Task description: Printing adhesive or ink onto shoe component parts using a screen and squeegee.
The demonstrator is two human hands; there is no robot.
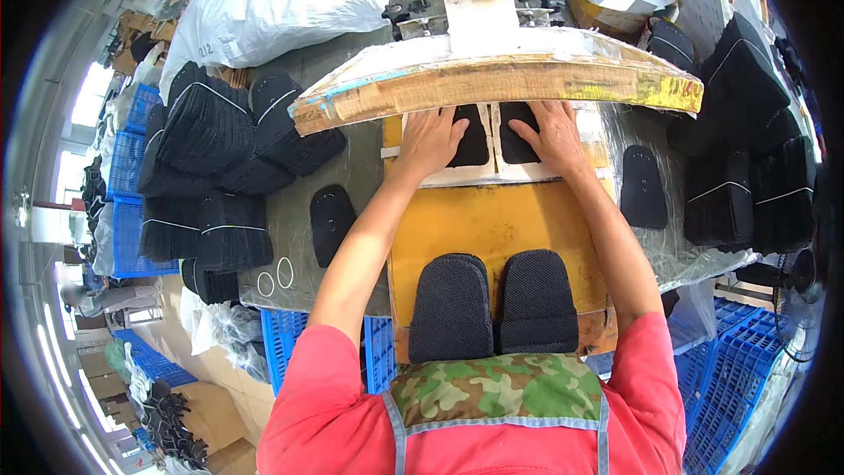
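My left hand (429, 145) lies flat with fingers stretched at the left side of a black rounded fabric piece (471, 142). My right hand (556, 142) presses flat on a second black fabric piece (516, 144), its thumb on the fabric. Both pieces sit in cut-outs of a white template (457, 178) on a yellow-brown board (475, 215). Above my fingers hangs a raised wooden frame (501, 84), like a screen-printing frame, which hides some fingertips and the pieces' far ends. Nearer me, two stacks of black mesh pieces (450, 306) (538, 299) rest side by side.
Tied bundles of black pieces stand at the left (207, 123) and right (721, 198). Single black pieces lie left (333, 224) and right (643, 186) of the board. A white sack (281, 4) and a paper-filled container (607, 13) are behind. Blue crates (730, 369) stand below.
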